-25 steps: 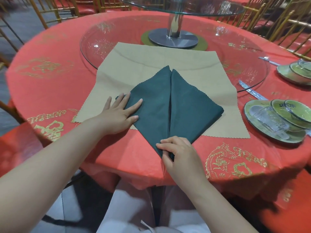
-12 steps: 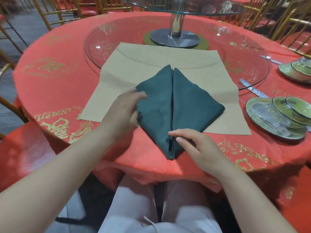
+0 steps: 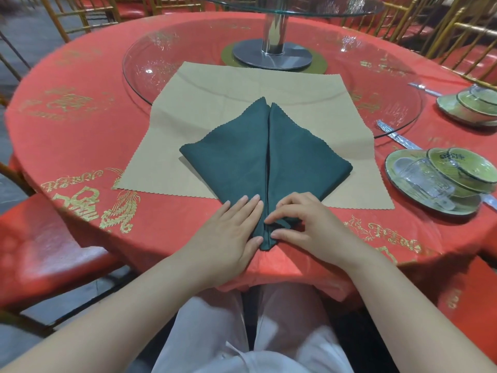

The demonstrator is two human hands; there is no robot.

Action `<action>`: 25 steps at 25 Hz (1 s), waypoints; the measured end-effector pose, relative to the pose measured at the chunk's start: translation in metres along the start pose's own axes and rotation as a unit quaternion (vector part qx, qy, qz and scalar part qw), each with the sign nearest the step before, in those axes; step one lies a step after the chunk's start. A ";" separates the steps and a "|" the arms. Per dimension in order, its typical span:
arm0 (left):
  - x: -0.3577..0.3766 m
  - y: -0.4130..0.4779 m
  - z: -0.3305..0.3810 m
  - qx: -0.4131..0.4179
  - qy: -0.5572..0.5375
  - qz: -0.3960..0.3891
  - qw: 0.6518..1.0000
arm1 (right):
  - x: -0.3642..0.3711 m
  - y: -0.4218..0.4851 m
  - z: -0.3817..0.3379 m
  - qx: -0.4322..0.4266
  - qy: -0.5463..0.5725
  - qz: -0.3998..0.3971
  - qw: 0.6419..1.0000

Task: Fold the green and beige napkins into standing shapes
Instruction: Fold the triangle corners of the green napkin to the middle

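Your left hand (image 3: 228, 232) lies flat on the green napkin (image 3: 242, 157), fingers straight and close together, pressing the left flap just beside the centre seam and holding nothing; your right hand (image 3: 309, 230) is curled over the right flap, thumb and forefinger pinching a small ridge of the cloth close to the near tip; whether its other fingers touch the cloth is hard to tell from this angle. The green napkin is folded into a kite shape, two flaps meeting along a straight seam that runs away from you; its wide part lies on the beige napkin (image 3: 309, 103), and its narrow near tip rests on the red tablecloth (image 3: 80, 130) at the table's edge, between your hands. The beige napkin is spread flat and unfolded, its far part lying on the glass turntable (image 3: 161, 63). To your right, well apart from the napkins, a green plate (image 3: 419, 203) carries a clear glass (image 3: 422, 176) lying on its side and a stack of small bowls (image 3: 462, 168).
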State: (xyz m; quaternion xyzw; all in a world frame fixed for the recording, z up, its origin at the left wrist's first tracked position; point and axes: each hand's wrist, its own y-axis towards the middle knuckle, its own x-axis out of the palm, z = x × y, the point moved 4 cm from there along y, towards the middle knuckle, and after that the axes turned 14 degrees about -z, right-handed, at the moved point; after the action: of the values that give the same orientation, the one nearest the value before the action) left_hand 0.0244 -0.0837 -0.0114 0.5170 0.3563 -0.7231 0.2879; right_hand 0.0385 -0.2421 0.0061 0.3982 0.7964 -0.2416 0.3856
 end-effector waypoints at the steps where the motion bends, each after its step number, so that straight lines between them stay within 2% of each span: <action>1: 0.001 0.000 0.001 -0.004 0.005 -0.002 1.000 | 0.000 0.002 0.001 -0.004 -0.002 0.004 1.000; 14: 0.002 -0.001 0.006 -0.022 0.026 -0.043 0.998 | 0.004 0.014 0.002 -0.023 -0.033 0.026 0.999; 17: -0.002 -0.001 0.007 -0.025 0.045 -0.044 0.998 | -0.005 0.006 0.007 -0.036 0.030 -0.014 0.999; 20: -0.007 0.001 0.007 -0.013 0.053 -0.041 0.998 | -0.008 -0.001 0.009 -0.039 0.038 -0.057 0.997; 25: -0.007 0.004 0.009 0.009 0.002 -0.068 0.998 | -0.002 0.005 0.009 -0.048 0.011 -0.009 0.999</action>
State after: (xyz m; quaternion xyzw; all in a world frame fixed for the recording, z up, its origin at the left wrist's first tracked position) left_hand 0.0246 -0.0931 -0.0034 0.4955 0.3847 -0.7430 0.2333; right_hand 0.0471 -0.2466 0.0019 0.3746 0.8151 -0.2019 0.3931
